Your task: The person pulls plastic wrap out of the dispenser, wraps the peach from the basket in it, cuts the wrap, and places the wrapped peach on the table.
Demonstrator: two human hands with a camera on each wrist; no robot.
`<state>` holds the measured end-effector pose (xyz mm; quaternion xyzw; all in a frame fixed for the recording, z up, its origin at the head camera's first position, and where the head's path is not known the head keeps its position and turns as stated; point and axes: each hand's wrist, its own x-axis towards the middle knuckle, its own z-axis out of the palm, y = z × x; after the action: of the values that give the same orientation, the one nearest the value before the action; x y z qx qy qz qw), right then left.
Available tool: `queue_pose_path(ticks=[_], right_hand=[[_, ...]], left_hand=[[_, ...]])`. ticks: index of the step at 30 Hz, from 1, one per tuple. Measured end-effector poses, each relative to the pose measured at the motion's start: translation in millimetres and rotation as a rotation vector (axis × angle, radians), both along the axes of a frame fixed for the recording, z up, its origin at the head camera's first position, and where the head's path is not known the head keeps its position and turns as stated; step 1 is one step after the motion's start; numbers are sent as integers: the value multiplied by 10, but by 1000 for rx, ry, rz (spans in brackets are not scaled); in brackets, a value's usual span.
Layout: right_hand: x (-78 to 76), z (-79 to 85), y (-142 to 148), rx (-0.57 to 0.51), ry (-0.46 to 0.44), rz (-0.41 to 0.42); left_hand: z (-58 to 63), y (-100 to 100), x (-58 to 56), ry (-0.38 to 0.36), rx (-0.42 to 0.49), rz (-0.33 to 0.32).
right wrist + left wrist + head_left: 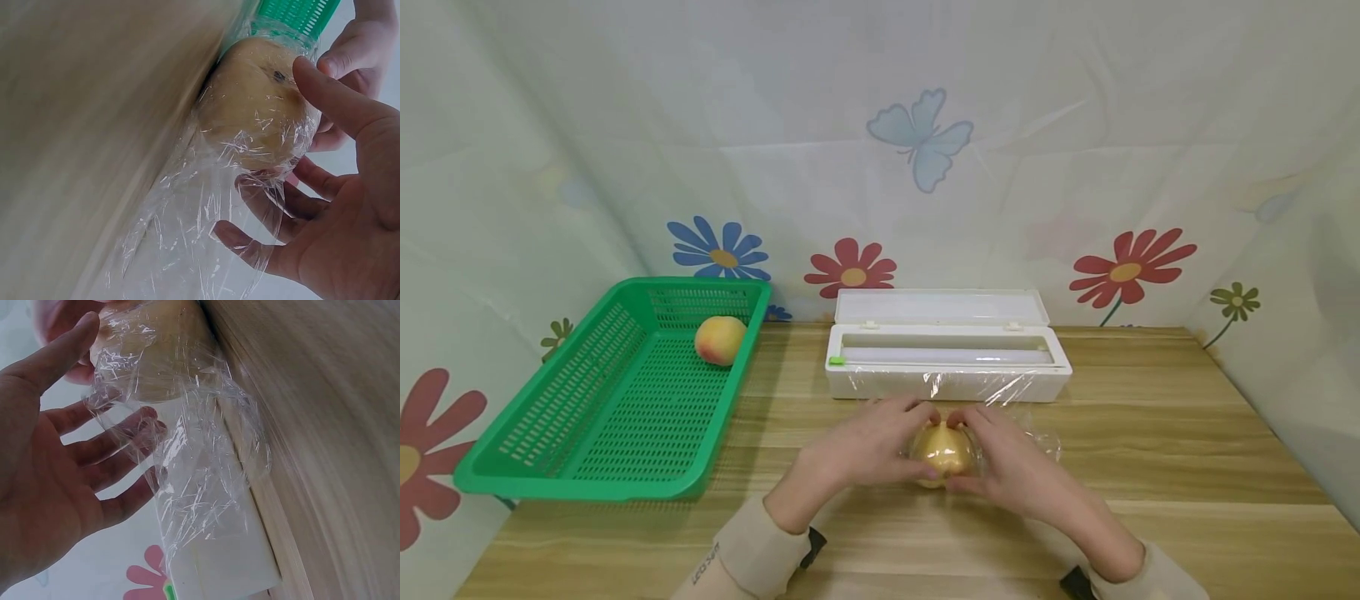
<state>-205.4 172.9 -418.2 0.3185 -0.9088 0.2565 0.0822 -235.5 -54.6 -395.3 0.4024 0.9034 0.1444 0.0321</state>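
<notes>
A round yellow pear (pixel 945 451) sits on the table just in front of a white cling film box (pixel 947 383), covered with clear cling film (pixel 206 469) that stretches back to the box. My left hand (pixel 883 442) curves round its left side, thumb at the near edge and fingers at the far edge. From the other side my right hand (pixel 1015 462) holds it the same way, fingertips close to the left ones. The right wrist view shows the pear's dark blossom end, with the right thumb (pixel 331 94) against it and the fingers amid loose film.
At the left stands a green plastic basket (pixel 706 467) with a peach (pixel 721 340) inside. The box's lid (pixel 940 307) is raised, showing the film roll (pixel 943 356), and a green slider (pixel 837 361) is at its left end. A floral curtain (pixel 1000 208) hangs behind the wooden table (pixel 1187 433).
</notes>
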Motion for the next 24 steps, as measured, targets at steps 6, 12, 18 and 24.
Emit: queue_pose_path(ticks=[6,12,18,24], right_hand=[[9,25,-11,3,-39,0],[17,28,-9,11,-14,12],[24,62,9,-13,-14,2],[-35,141,11,-117,61,48]], left_hand=[[-7,-6,-3,-20,-4,-8],[-12,-33,-27,-48,30,1],[63,-136,-77,-18,115,116],[134,-269,-147,90,279,423]])
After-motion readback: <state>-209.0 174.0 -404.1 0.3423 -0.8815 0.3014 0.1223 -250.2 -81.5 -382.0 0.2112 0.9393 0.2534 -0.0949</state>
